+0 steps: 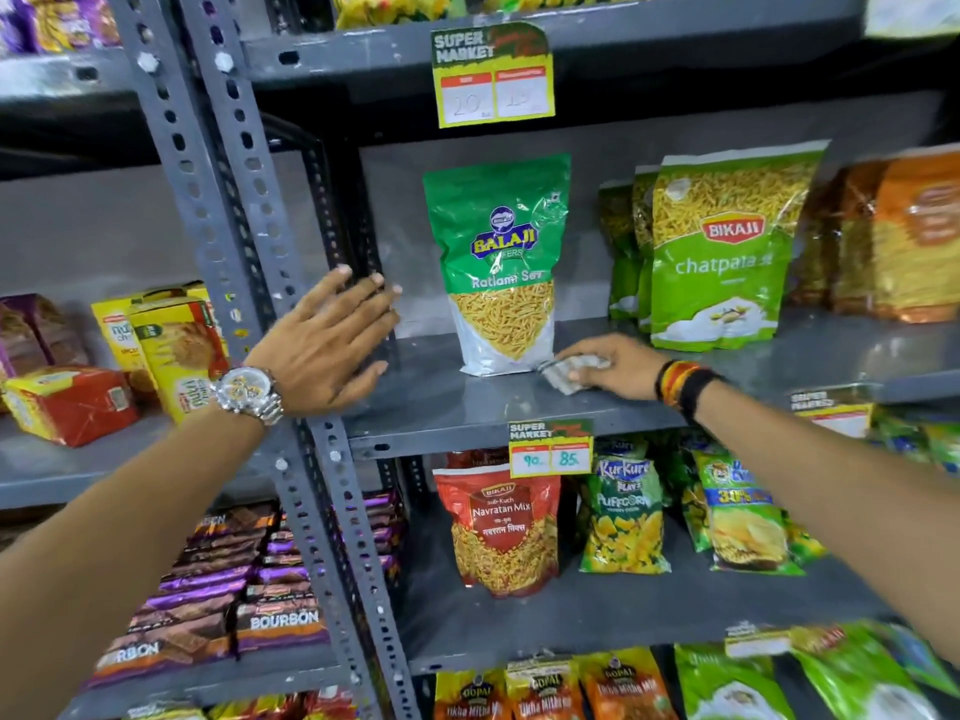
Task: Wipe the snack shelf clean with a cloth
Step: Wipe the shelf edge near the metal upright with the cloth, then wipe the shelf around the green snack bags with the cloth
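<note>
The grey metal snack shelf runs across the middle of the head view. My right hand presses a small crumpled grey-white cloth flat on the shelf, just right of the base of an upright green Balaji Ratlami Sev bag. My left hand, with a silver watch on its wrist, hovers with fingers spread over the shelf's left end, next to the perforated upright post. It holds nothing. To the right, green Bikaji chatpata bags stand on the same shelf.
Orange snack bags stand at the far right. Price tags hang on the shelf edges. Below are a red Navratan Mix bag and Kurkure packs. The left rack holds biscuit boxes and Bourbon packs.
</note>
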Demonstrator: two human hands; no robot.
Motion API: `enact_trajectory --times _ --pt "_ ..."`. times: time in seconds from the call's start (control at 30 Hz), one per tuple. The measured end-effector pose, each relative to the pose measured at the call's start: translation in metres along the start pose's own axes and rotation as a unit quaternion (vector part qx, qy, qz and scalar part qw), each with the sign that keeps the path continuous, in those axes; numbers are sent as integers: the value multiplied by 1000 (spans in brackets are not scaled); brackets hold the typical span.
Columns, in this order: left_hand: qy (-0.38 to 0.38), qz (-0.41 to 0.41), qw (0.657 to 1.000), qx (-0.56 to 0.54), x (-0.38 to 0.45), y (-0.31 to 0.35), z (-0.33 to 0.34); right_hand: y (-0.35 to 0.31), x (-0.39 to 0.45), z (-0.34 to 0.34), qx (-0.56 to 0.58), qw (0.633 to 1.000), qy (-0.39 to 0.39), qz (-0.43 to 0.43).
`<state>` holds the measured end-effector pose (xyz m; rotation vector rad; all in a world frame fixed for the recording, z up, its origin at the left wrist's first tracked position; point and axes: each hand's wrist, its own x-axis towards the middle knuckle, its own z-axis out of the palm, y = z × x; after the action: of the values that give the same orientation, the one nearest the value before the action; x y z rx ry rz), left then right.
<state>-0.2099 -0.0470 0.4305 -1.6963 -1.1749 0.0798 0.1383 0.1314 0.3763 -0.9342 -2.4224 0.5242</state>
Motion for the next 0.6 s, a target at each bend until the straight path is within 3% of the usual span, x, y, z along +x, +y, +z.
enact_trajectory --times 0.1,0.23,0.4,0.5,0.6 --pt "-1 21 998 -58 13 40 1 -3 -15 13 -30 999 -9 -21" --pt "-32 33 988 -147 27 93 6 -9 -51 -31 3 989 -139 -60" --pt "-68 27 974 -213 49 139 15 28 -37 -56 4 1000 -14 -6" --pt "-81 25 972 -218 60 150 22 39 -43 -34 -28 1000 -9 -1" --pt "-74 25 972 -224 65 153 26 36 -64 -44 -15 997 -72 -26"
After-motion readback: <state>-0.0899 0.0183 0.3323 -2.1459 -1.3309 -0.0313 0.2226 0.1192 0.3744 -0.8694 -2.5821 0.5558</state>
